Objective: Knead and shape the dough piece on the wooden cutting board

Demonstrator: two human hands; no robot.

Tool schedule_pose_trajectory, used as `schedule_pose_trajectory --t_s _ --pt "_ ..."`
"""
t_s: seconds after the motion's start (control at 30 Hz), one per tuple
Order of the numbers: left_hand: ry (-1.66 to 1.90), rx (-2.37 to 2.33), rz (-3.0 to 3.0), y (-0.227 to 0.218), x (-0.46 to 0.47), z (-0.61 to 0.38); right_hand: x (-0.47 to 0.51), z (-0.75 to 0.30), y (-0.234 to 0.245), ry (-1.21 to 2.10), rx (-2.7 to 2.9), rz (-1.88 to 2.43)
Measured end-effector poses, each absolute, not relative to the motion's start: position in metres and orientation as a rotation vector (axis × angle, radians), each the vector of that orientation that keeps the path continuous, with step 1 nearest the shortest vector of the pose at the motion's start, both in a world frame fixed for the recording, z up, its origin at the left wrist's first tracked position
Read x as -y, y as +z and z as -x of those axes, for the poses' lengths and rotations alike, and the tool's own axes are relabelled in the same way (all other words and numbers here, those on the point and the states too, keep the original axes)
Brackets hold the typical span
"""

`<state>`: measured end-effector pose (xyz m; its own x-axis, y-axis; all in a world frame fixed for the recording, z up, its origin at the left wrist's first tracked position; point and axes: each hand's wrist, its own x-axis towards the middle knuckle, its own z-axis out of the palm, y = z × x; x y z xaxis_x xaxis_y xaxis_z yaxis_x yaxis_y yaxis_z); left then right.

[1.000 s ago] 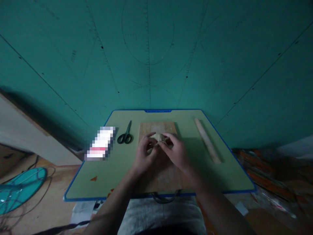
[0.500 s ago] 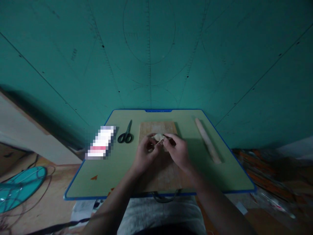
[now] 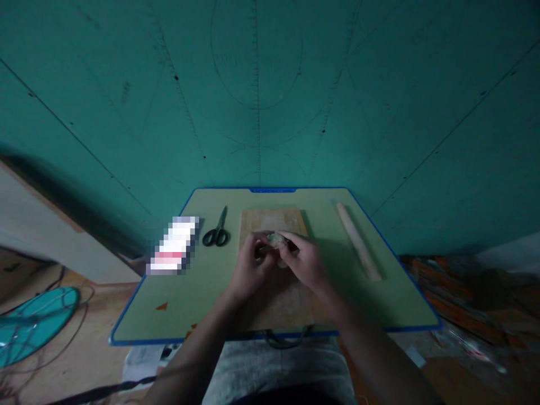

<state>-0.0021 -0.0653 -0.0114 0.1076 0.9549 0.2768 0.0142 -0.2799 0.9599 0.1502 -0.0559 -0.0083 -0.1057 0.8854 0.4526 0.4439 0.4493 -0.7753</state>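
Note:
Between my two hands is a small pale piece of dough [image 3: 276,241], partly covered by my fingers. My left hand [image 3: 252,264] pinches its left side with curled fingers and thumb. On the other side, my right hand [image 3: 304,261] grips it, the thumb pressing on its near edge. Both hands are above a wooden cutting board [image 3: 274,218], whose surface has whitish smears. The underside of the dough is hidden.
Black-handled scissors [image 3: 216,233] lie left of the board, beside a pixelated flat object [image 3: 174,244]. A wooden rolling pin [image 3: 358,242] rests on the right. The pale table [image 3: 139,315] has a blue rim and backs onto a green wall [image 3: 257,112].
The dough has turned or been folded between my fingers, and less of it shows. My right thumb has shifted slightly over it. Scissors and rolling pin stay put.

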Motion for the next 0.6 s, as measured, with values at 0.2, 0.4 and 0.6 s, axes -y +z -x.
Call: schedule_pose_trajectory --t_s 0.2,0.4,0.6 --pt "1.305 -0.935 -1.434 -0.0081 0.0658 0.0011 0.0572 -0.1507 -0.0059 0.589 1.702 1.15" --pt "1.324 -1.014 -1.41 -0.008 0.0652 0.0009 0.0581 -0.1476 -0.0061 0.504 1.705 1.165" --pt "1.291 -1.254 -1.559 -0.007 0.0629 0.0053 0.0594 -0.1455 -0.0059 0.441 1.777 1.099"
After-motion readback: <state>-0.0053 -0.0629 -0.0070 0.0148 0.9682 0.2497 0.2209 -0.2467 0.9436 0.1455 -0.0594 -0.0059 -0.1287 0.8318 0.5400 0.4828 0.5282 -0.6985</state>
